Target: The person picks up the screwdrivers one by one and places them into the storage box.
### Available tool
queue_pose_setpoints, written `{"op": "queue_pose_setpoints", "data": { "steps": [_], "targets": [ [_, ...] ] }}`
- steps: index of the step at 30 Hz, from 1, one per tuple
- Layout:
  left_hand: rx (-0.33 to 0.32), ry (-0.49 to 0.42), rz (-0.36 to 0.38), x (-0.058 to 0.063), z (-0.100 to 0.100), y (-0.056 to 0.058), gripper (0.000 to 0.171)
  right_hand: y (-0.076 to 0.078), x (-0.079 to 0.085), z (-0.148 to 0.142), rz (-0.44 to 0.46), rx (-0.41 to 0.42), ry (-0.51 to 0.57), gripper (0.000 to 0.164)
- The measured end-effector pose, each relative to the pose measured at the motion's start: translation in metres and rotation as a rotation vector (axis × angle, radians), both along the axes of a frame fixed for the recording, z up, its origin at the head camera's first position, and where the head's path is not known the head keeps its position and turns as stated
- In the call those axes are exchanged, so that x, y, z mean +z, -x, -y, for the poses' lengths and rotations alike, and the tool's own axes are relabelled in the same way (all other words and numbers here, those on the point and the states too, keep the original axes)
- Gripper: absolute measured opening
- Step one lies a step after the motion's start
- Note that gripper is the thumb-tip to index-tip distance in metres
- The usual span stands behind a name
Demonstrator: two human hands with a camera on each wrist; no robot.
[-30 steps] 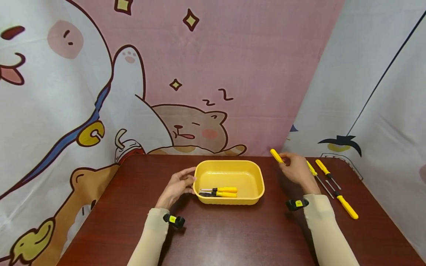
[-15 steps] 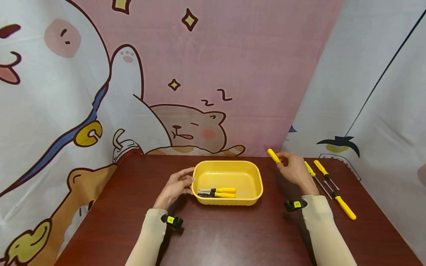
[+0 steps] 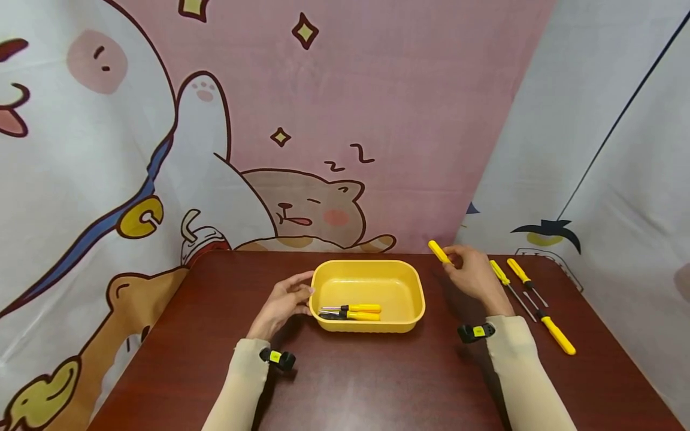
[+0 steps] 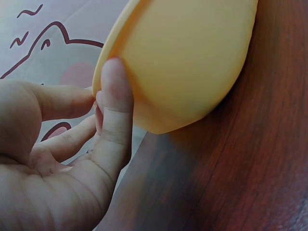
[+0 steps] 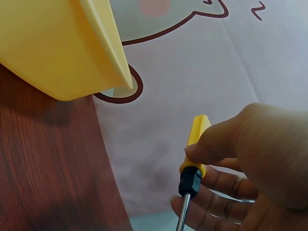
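Note:
My right hand (image 3: 470, 272) pinches a screwdriver (image 3: 439, 251) by its yellow handle, just right of the yellow plastic tray (image 3: 367, 327). In the right wrist view, its black collar (image 5: 190, 182) and part of the metal shaft show below the thumb, and the handle end points up. On the tray's left end, my left hand (image 3: 283, 302) holds the rim between thumb and fingers, seen close in the left wrist view, with the thumb (image 4: 117, 86) against the wall. Inside the tray, yellow-and-black screwdrivers (image 3: 363, 308) lie side by side along the near wall.
Right of my right hand, more yellow-handled screwdrivers lie on the table: one beside the wrist (image 3: 499, 272), one at the back (image 3: 518, 270), and a larger one (image 3: 558, 335) nearer. A printed cartoon cloth (image 3: 420, 120) hangs behind the dark red wooden table (image 3: 356, 383).
My right hand has moved slightly left toward the tray with the screwdriver in its grip. The left hand stays on the tray's rim; the whole head view shifts a little.

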State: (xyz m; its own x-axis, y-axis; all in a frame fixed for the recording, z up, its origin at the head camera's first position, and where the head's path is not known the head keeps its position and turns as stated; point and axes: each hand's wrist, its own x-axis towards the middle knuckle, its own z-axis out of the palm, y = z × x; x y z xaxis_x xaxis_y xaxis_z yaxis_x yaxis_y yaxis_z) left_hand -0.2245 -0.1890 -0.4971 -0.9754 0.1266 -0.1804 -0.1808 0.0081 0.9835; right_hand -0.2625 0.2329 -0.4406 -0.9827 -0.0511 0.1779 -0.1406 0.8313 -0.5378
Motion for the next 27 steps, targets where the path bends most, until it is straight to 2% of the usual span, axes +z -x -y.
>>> {"op": "queue_pose_setpoints", "data": {
  "steps": [13,27],
  "targets": [
    [0.003,-0.006,0.008,0.001,0.001,0.000,0.050,-0.002,0.001,0.006,-0.028,0.048,-0.007,0.037],
    [0.015,-0.002,0.017,0.000,0.003,0.000,0.048,-0.003,0.000,0.026,-0.053,0.145,0.008,0.034]
  ]
}}
